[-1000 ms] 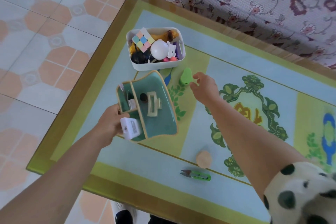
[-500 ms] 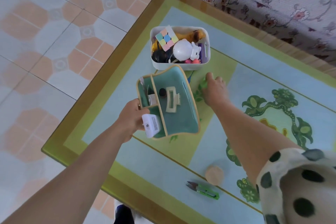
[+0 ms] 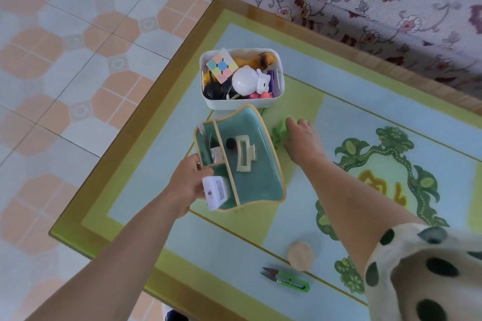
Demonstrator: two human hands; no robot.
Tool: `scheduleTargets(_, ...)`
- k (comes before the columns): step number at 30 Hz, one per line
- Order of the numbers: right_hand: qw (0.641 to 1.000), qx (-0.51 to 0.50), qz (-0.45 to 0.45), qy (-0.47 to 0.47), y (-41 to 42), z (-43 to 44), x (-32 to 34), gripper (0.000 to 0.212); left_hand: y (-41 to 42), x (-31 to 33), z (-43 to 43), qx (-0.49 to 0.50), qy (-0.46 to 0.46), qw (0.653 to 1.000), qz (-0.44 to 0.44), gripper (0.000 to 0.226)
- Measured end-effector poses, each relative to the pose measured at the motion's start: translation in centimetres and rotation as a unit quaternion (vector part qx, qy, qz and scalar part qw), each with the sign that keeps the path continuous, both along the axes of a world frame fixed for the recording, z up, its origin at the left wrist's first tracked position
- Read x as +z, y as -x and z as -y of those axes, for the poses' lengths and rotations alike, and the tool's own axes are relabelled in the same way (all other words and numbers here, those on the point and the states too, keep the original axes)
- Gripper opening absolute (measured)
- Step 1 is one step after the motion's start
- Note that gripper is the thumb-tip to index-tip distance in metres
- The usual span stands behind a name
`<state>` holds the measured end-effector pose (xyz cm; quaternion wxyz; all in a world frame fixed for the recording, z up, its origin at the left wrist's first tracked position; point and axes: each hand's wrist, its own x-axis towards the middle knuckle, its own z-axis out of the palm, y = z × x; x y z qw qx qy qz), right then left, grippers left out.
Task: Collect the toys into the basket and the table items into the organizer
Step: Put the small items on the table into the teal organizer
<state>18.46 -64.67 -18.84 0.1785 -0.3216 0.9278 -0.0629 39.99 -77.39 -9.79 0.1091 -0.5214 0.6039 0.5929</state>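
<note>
Head view, one frame.

Left hand (image 3: 188, 183): closed on the near left edge of the organizer (image 3: 255, 185), thumb beside a white boxy charger (image 3: 215, 192) that stands at that corner.

Organizer: soft teal felt tray with tan piping, rounded corners, split by a thin divider into a narrow left pocket and a wide main bay. It sits tilted just right of the left hand. In the main bay: a cream claw hair clip (image 3: 245, 153), rectangular and hollow, and a small black round cap (image 3: 230, 143). The narrow pocket holds slim items, too small to name.

Right hand (image 3: 302, 138): palm down on the table (image 3: 161, 154), fingers curled over a small green toy (image 3: 283, 125), soft-edged and mostly hidden. Whether it is gripped or only covered cannot be told. Toy lies just right of the organizer's far corner.

Basket (image 3: 280, 78): smooth white plastic, rounded rectangle, slot handle; beyond both hands, nearly touching the organizer's far edge. Contents: pastel puzzle cube (image 3: 221, 65), glossy white round figure (image 3: 246, 80), orange plush animal (image 3: 262, 59), dark and pink pieces underneath.

Near the right forearm: a flat round wooden disc (image 3: 300, 255), and beside it green-handled thread snips (image 3: 285, 279) with pointed metal blades.

Table: glassy top with green, blue and yellow printed pattern, wood-toned rim.
</note>
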Motion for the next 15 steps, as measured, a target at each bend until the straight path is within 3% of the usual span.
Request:
scheduleTargets(3, 0.997, -0.056, 0.035, 0.029, 0.1, -1.7, 0.4, 0.022, 0.2, -0.1, -0.3, 0.0, 0.004, 1.0, 0.01, 0.019)
scheduleTargets(8, 0.975, -0.118, 0.076, 0.169, -0.4, -3.9, 4.7, 0.023, 1.1, -0.1, -0.9, -0.001, -0.006, 1.0, 0.014, 0.024)
scheduleTargets(12, 0.957, -0.035, 0.106, 0.268, -2.9, -5.0, 12.1, 0.023, 2.4, 1.0, -1.5, -0.003, -0.018, 1.0, -0.005, 0.011)
scheduleTargets(15, 0.969, 0.098, 0.133, 0.184, -5.5, -5.5, 16.0, 0.024, 3.6, 2.1, -2.2, -0.009, -0.025, 1.0, -0.014, 0.012)
